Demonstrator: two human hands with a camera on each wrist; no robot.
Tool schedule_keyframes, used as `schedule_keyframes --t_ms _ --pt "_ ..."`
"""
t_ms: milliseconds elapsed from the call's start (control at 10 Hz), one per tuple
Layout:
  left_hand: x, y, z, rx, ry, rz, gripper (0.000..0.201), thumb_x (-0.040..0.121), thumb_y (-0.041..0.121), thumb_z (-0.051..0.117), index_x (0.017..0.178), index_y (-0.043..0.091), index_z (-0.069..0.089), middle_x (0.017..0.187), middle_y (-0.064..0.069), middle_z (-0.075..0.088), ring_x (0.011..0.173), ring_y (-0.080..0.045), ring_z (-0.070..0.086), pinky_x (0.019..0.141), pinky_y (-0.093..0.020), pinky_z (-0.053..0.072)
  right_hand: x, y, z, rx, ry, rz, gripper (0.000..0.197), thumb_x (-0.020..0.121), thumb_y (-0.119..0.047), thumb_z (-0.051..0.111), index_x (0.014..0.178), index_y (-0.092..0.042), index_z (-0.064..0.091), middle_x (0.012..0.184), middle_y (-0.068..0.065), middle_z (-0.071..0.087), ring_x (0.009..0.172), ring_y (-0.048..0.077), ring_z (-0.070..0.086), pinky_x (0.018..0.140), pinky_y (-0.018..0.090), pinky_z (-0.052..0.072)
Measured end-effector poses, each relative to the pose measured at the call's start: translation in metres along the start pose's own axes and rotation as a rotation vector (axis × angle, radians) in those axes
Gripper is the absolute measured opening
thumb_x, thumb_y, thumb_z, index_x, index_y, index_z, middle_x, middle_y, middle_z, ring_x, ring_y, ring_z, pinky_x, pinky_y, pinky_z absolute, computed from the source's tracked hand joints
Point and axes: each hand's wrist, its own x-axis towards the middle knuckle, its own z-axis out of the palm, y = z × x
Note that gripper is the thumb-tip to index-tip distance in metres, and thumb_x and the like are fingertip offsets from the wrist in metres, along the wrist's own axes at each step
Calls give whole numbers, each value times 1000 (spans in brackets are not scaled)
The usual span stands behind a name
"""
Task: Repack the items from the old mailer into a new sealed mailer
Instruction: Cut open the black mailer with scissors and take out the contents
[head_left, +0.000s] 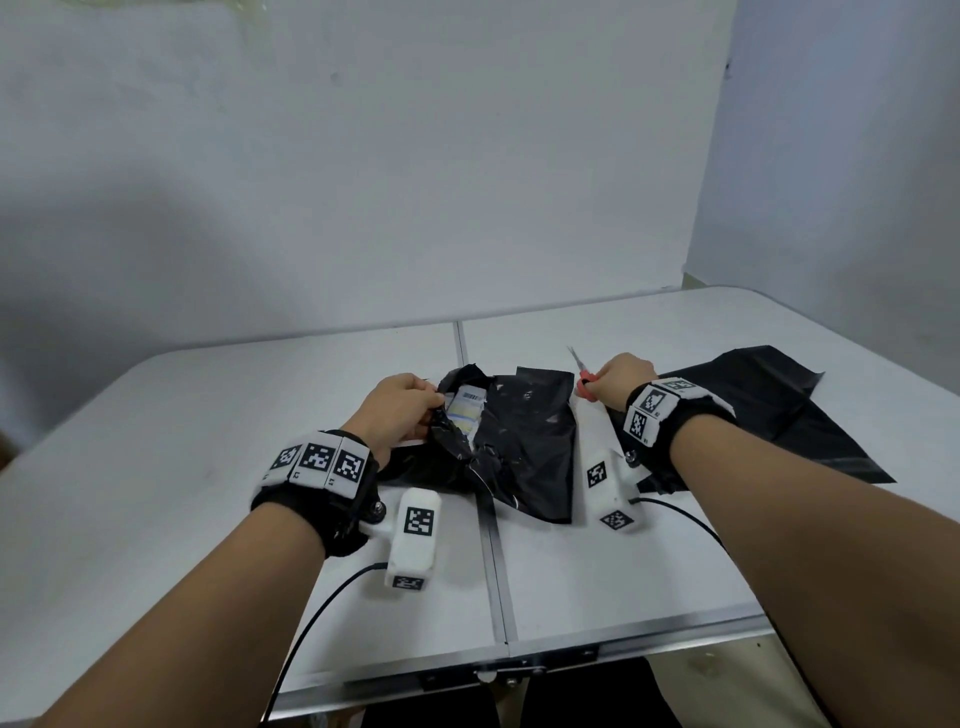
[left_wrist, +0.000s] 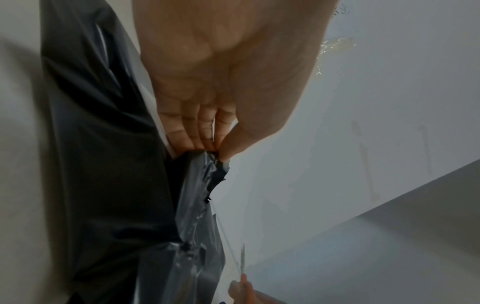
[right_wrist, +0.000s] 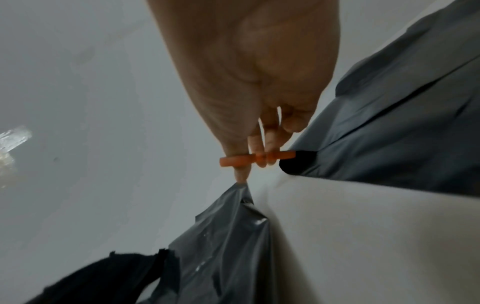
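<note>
The old black mailer (head_left: 524, 441) lies crumpled at the table's middle, cut open along its left edge. A white item with a printed label (head_left: 466, 412) shows inside the opening. My left hand (head_left: 434, 402) pinches the torn edge of that mailer (left_wrist: 218, 164) between thumb and fingers (left_wrist: 205, 142). My right hand (head_left: 597, 382), just right of the old mailer, grips red-handled scissors (head_left: 582, 376) with the blades pointing up and away. Its thumb goes through an orange handle ring (right_wrist: 233, 161). The new black mailer (head_left: 769, 410) lies flat under and beyond my right wrist.
A white folding table (head_left: 208, 415) has a centre seam (head_left: 491, 545) running toward me and a metal front edge (head_left: 519, 660). White walls stand close behind and at the right. Black cables trail from both wrist cameras across the near table.
</note>
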Motion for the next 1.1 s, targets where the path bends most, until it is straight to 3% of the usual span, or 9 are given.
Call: schedule_keyframes --t_ms 100,300,400,500,600,700,800,1000,1100 --pt "1 0 -1 7 -12 -2 10 90 7 56 83 13 53 74 -3 58 62 -13 55 50 -16 48 2 1 -4 134 36 51 31 80 -35 68 68 -8 57 65 6 55 61 21 51 46 22 32" --pt "1 3 -5 16 -25 4 13 90 6 57 80 14 52 73 -1 57 63 -12 54 53 -17 49 17 5 -4 554 -143 123 16 83 -18 66 90 -5 70 94 8 75 58 17 62 65 25 49" --pt "1 2 -6 27 -30 0 14 90 6 57 80 14 52 73 0 57 62 -11 53 50 -14 49 17 8 -8 590 -210 75 12 85 -16 66 78 -16 57 51 -5 68 37 2 60 42 12 48" --pt "0 2 -5 44 -39 -3 15 90 7 57 78 15 52 75 -1 57 62 -11 52 52 -15 49 14 6 -6 586 -300 92 16 86 -16 65 72 -16 57 52 -3 61 48 11 58 38 18 46" --pt "-1 3 -5 55 -46 -3 12 91 7 57 81 14 53 75 -1 58 62 -11 53 53 -15 49 25 8 1 566 -359 109 11 84 -20 67 75 -15 61 72 0 57 59 12 51 47 21 46" --pt "-2 2 -7 66 -47 3 10 90 8 57 83 13 54 76 -2 58 63 -11 53 56 -18 49 56 20 15 760 -359 81 44 65 -19 76 106 -10 64 109 6 64 95 18 65 80 27 57" --pt "-3 2 -9 76 -48 6 8 90 8 58 84 13 54 77 -3 58 64 -12 54 60 -20 49 17 -1 -7 893 -238 82 20 73 -19 69 89 -16 58 95 5 59 88 19 62 85 32 56" --pt "-5 3 -10 96 -49 16 15 89 7 59 78 14 53 73 -2 55 61 -11 51 53 -17 47 -43 -65 -19 977 -171 -275 27 85 9 49 73 -10 64 71 5 61 63 11 55 59 16 46" --pt "-8 2 -9 124 -38 31 17 89 6 58 76 15 53 76 -5 55 62 -12 50 55 -18 46 -66 -87 0 792 -460 -420 33 81 20 44 76 -4 66 78 11 66 71 14 64 67 19 53"
